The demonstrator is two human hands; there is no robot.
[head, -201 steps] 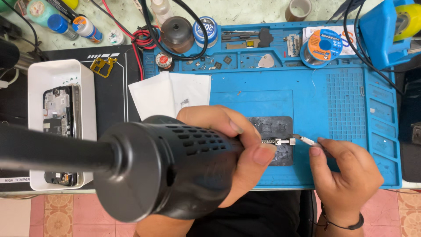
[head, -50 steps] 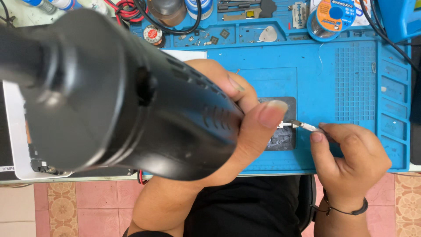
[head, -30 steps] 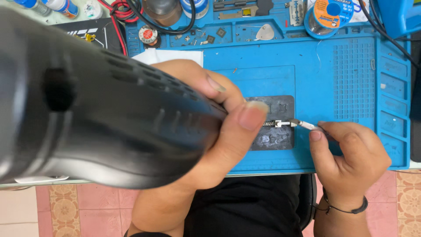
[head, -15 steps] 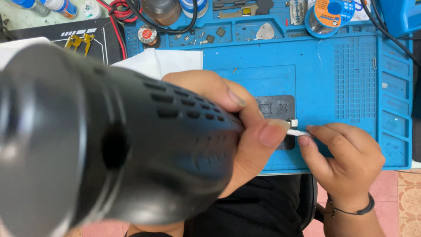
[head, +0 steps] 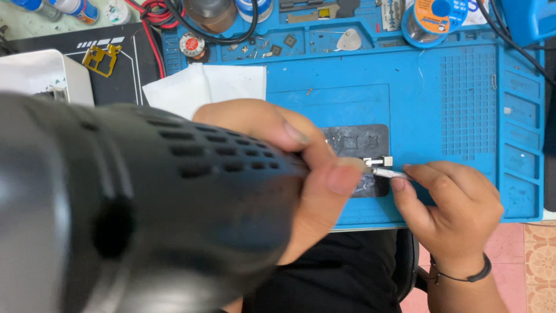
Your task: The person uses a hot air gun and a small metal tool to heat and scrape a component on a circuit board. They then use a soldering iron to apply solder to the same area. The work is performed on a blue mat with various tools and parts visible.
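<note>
My left hand (head: pixel 301 174) is wrapped around a big black hot-air gun (head: pixel 145 208) whose vented body fills the left half of the view. Its nozzle end is hidden behind my fingers and points toward a dark grey plate (head: pixel 356 145) on the blue work mat (head: pixel 440 116). A small metal part (head: pixel 382 162) lies at the plate's right edge. My right hand (head: pixel 452 214) pinches thin silver tweezers (head: pixel 389 172), their tip touching or right beside that small part.
White paper (head: pixel 202 87) lies at the mat's left edge. A solder spool (head: pixel 433 16), small chips and tools sit in the mat's top trays. A white box (head: pixel 40 75) and a black pad with a gold bracket (head: pixel 103 58) are at far left.
The hot-air gun has swung closer to the camera and now covers more of the left side. My right hand with the tweezers has stayed by the plate, shifting slightly.
</note>
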